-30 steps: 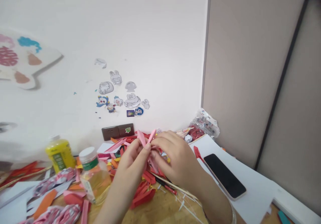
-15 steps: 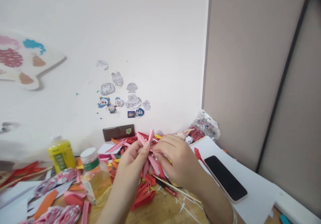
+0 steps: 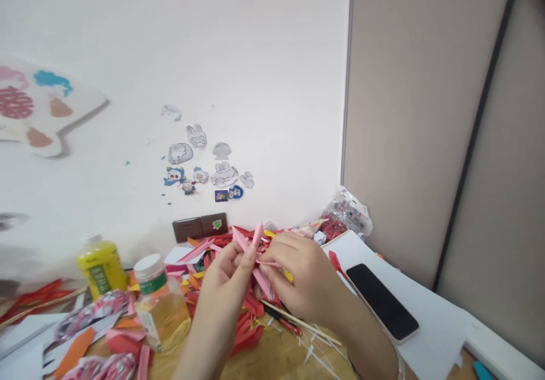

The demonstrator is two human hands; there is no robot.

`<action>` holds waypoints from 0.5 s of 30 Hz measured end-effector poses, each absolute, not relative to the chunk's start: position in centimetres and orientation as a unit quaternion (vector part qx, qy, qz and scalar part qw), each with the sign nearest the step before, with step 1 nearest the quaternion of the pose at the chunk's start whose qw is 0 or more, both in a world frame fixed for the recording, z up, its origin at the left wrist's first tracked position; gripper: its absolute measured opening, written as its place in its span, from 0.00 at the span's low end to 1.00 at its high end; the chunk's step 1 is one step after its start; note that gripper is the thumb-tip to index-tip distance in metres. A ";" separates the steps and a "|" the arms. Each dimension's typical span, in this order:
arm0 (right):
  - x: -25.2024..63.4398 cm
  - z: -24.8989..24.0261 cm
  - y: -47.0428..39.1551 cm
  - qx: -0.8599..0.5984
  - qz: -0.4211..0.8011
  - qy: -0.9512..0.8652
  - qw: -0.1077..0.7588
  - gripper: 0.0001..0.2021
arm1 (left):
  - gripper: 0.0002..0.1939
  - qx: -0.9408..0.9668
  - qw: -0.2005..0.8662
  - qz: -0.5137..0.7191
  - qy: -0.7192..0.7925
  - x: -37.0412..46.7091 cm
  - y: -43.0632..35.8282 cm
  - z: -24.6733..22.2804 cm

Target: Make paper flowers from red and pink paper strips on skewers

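Observation:
A folded pink paper piece (image 3: 258, 236) with several pointed petals is between my two hands, above the middle of the table. My left hand (image 3: 232, 272) pinches its centre between thumb and fingers, and two pink tips stick up above the thumb. From the other side, my right hand (image 3: 293, 266) is closed with thumb and forefinger on a thin pink strip of the same piece. The exact spot where the right fingertips meet the paper is partly hidden. Below the hands lie red folded paper strips (image 3: 247, 334), a thin wooden stick (image 3: 298, 318) and a dark pen (image 3: 281, 316).
To the left stand a bottle of yellow liquid (image 3: 102, 269) and a clear bottle with a white cap (image 3: 162, 306). On the right a phone (image 3: 382, 301) lies on a white sheet (image 3: 443, 334). A wall with stickers (image 3: 223, 174) rises behind a brown socket panel (image 3: 200, 228).
Both hands keep their hold on the pink paper with hardly any movement. The whole view has shifted slightly, so the wall and bottles appear a little further left.

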State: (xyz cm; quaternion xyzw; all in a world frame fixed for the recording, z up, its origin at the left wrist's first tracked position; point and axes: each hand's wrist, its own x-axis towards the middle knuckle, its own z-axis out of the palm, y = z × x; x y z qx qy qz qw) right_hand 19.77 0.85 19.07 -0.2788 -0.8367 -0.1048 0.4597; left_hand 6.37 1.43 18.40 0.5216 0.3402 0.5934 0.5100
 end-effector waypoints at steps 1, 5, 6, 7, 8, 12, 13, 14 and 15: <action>19.7 19.1 0.8 -0.272 -0.108 -0.838 0.459 0.13 | 0.19 0.519 0.503 0.600 0.343 6.4 1.4 18.4; 19.3 19.0 0.7 -0.268 -0.148 -0.842 0.445 0.15 | 0.18 0.508 0.494 0.613 0.350 6.3 1.5 18.3; 19.2 18.9 0.8 -0.270 -0.152 -0.842 0.442 0.14 | 0.18 0.510 0.496 0.610 0.349 6.3 1.6 18.3; 19.3 18.9 0.9 -0.274 -0.149 -0.843 0.438 0.14 | 0.18 0.513 0.500 0.604 0.348 6.2 1.7 18.3; 19.3 18.9 0.9 -0.276 -0.142 -0.844 0.438 0.13 | 0.18 0.517 0.507 0.597 0.346 6.2 1.7 18.4; 19.8 19.0 1.1 -0.278 -0.114 -0.850 0.433 0.11 | 0.19 0.516 0.540 0.575 0.333 6.4 1.9 18.3; 19.8 19.0 1.2 -0.276 -0.119 -0.852 0.429 0.11 | 0.20 0.511 0.545 0.576 0.332 6.5 1.9 18.2; 19.9 19.0 1.2 -0.275 -0.128 -0.853 0.425 0.11 | 0.20 0.505 0.549 0.577 0.332 6.5 2.0 18.1; 19.9 19.0 1.2 -0.274 -0.137 -0.854 0.420 0.12 | 0.20 0.500 0.551 0.580 0.333 6.6 2.1 18.0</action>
